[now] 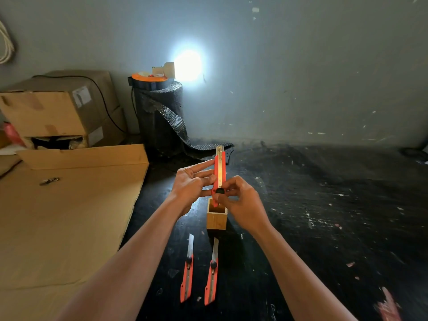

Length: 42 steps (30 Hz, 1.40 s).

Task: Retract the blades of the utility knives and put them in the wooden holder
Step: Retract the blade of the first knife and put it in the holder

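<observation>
Head view: at the centre of the frame both hands hold 1 red utility knife [219, 174] upright, its blade tip pointing toward the top of the frame with a short piece of blade showing above the red body. The left hand [193, 185] has its fingers stretched along the knife's left side, pressing the body rather than wrapping it. The right hand [240, 200] is curled, thumb and fingertips pinched on the black slider knob near the knife's lower end. The knife's lower end sits just above, or dips into, the open top of the wooden holder [216, 218]; which of the 2 cannot be told. The holder is a small square box standing on the black tabletop [324, 216], just below the hands.

Lower centre of the frame, 2 more knives lie flat on the table, side by side and near each other: the left knife [187, 272] and the right knife [212, 274]. Both have long blades extended, pointing toward the holder.

A flat cardboard sheet [64, 216] covers the left of the frame, with cardboard boxes [58, 107] in the upper left. A bright lamp [187, 66] glares at the upper centre above a black roll of bubble wrap [159, 117].
</observation>
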{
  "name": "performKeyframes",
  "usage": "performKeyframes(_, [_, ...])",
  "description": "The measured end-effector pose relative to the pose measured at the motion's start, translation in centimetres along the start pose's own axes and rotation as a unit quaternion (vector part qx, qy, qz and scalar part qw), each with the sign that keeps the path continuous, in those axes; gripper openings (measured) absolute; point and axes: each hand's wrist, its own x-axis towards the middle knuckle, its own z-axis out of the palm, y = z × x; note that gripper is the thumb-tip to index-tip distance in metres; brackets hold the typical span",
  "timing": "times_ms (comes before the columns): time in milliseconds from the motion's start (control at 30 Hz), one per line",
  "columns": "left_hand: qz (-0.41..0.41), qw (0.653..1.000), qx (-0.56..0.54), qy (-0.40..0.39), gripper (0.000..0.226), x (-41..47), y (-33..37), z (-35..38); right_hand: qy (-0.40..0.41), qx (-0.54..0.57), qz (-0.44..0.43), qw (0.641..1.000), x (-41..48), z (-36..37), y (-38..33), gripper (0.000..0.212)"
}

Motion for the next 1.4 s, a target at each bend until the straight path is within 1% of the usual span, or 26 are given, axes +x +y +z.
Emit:
performKeyframes(167, [-0.001, 1.000, -0.009, 0.009, 0.043, 0.2, 0.2, -0.1, -0.026, -0.014, -0.025, 0.999, -0.1, -0.1, 0.1, 0.033])
performKeyframes(300, [0.001, 1.000, -0.009, 0.009, 0.044, 0.2, 0.1, -0.2, -0.008, -0.007, -0.011, 1.000, 0.1, 0.2, 0.0, 0.023])
performKeyframes(433, [0.003, 1.000, 0.000, 0.012, 0.044, 0.3, -0.4, -0.1, 0.005, 0.015, 0.004, 1.000, 0.1, 0.5, 0.3, 0.025])
performKeyframes(567, [-0.001, 1.000, -0.006, 0.018, 0.045, 0.4, -0.6, -0.3, -0.030, 0.002, -0.025, 0.999, 0.1, 0.1, 0.7, 0.035])
performKeyframes(633, [-0.001, 1.000, -0.005, 0.020, 0.045, 0.5, -0.7, -0.4, -0.032, -0.011, -0.028, 0.999, 0.2, 0.1, 0.8, 0.032])
performKeyframes(733, [0.002, 1.000, -0.003, 0.021, 0.046, 0.6, -0.9, -0.4, -0.017, 0.001, -0.009, 1.000, 0.5, 0.3, 1.2, 0.022])
performKeyframes(833, [0.002, 1.000, -0.008, 0.017, 0.045, 0.5, -1.2, -0.3, 0.001, 0.013, 0.002, 1.000, 0.5, 0.6, 1.6, 0.022])
performKeyframes(967, [-0.004, 1.000, -0.006, 0.019, 0.045, 0.6, -1.9, -0.3, 0.005, 0.021, 0.008, 1.000, 0.4, 1.0, 2.1, 0.020])
performKeyframes(1033, [-0.006, 1.000, -0.006, 0.017, 0.045, 0.7, -2.4, -0.4, 0.007, 0.029, 0.010, 1.000, 0.6, 1.1, 2.3, 0.023])
performKeyframes(1100, [-0.016, 1.000, -0.018, 0.009, 0.046, 0.9, -3.0, -0.6, 0.017, 0.051, 0.017, 0.998, 1.2, 0.9, 2.4, 0.034])
performKeyframes(1200, [-0.030, 0.999, -0.027, -0.001, 0.047, 1.1, -4.1, -0.9, 0.029, 0.057, 0.015, 0.998, 2.9, 0.6, 3.0, 0.043])
performKeyframes(1267, [-0.032, 0.999, -0.031, -0.004, 0.046, 1.5, -5.0, -0.9, 0.021, 0.060, 0.018, 0.998, 4.3, 0.6, 3.5, 0.048])
performKeyframes(1333, [-0.031, 0.999, -0.033, -0.001, 0.045, 2.1, -5.6, -0.8, 0.008, 0.063, 0.019, 0.998, 5.6, 0.8, 4.2, 0.044])
performKeyframes(1400, [-0.033, 0.999, -0.035, 0.010, 0.042, 2.9, -6.3, -0.9, 0.001, 0.062, 0.014, 0.998, 6.7, 1.1, 5.2, 0.034])
